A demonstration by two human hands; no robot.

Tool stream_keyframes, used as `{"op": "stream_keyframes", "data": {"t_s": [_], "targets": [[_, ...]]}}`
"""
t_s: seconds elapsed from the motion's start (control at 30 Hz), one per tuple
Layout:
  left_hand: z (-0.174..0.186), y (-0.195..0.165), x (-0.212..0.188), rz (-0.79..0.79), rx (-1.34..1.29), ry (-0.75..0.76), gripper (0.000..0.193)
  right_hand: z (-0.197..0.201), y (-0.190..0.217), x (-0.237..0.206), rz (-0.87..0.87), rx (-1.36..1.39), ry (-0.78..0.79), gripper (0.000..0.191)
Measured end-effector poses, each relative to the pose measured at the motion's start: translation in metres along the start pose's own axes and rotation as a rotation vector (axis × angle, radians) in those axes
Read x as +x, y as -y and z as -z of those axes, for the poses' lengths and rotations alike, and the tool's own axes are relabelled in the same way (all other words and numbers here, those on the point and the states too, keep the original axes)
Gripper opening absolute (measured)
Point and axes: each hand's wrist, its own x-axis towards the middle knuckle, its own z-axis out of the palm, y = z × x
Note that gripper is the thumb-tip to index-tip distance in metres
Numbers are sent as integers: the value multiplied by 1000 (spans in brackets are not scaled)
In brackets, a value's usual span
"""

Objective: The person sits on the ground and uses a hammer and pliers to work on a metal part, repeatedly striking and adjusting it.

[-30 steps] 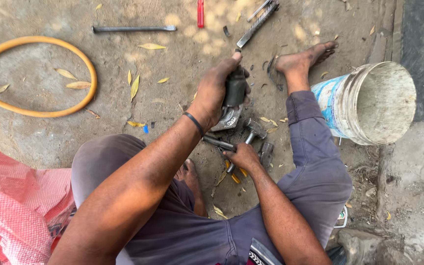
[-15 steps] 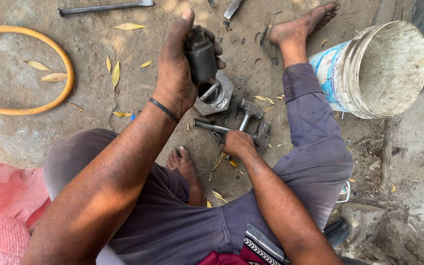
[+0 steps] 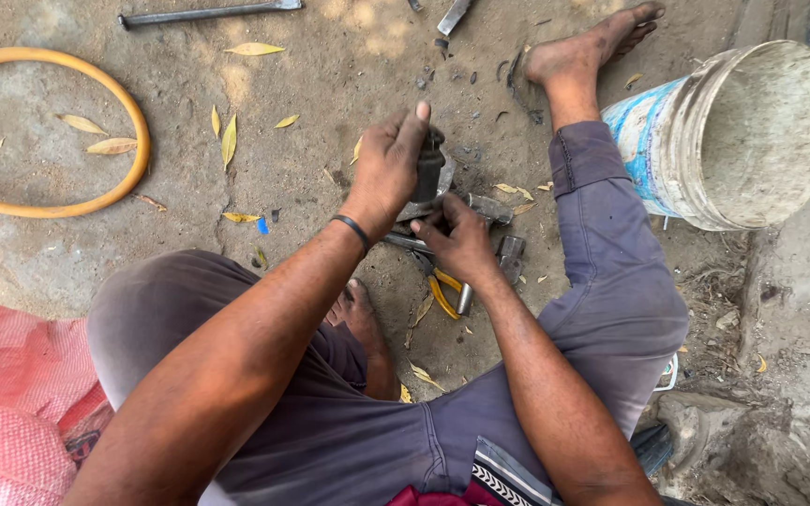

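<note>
The left hand (image 3: 388,167) had its fingers wrapped tight around a dark cylinder (image 3: 428,171), thumb up along its far side, holding it upright over a grey metal part (image 3: 442,199) on the ground. A black band (image 3: 353,230) ringed that wrist. Just to the right and nearer, the right hand (image 3: 461,245) was curled shut, its fingers pressing at the base of the metal part; what they pinched could not be told. Under that hand lay a thin steel rod (image 3: 403,242), and nearer still a pair of pliers with yellow handles (image 3: 442,296) beside a small hammer head (image 3: 510,255).

All of this sat on dusty ground (image 3: 311,84) between the person's legs, the right leg stretched far to a bare foot (image 3: 585,52), the left foot (image 3: 358,314) tucked near. To the far right a white bucket (image 3: 696,141) lay tilted on its side, mouth facing right. At far left curved an orange hose (image 3: 133,141), with a long iron bar (image 3: 208,13) at the far edge and a red mesh sack (image 3: 7,412) at near left. Dry leaves (image 3: 227,141) were scattered about.
</note>
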Motion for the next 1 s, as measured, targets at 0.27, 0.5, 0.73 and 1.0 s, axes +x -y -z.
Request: {"op": "stream_keyframes", "data": {"t_s": [0.27,0.5,0.73,1.0], "targets": [[6,47,9,95,70,38,35,-13,22,-10,172,749,-38,41],[24,49,32,131,243,36,34,-13,14,17,310,74,-357,53],[68,68,59,-51,797,-214,28,-29,-21,53,-11,-408,-283,62],[137,59,144,-166,807,-647,18,-31,-39,52,-31,-305,-301,68]]}}
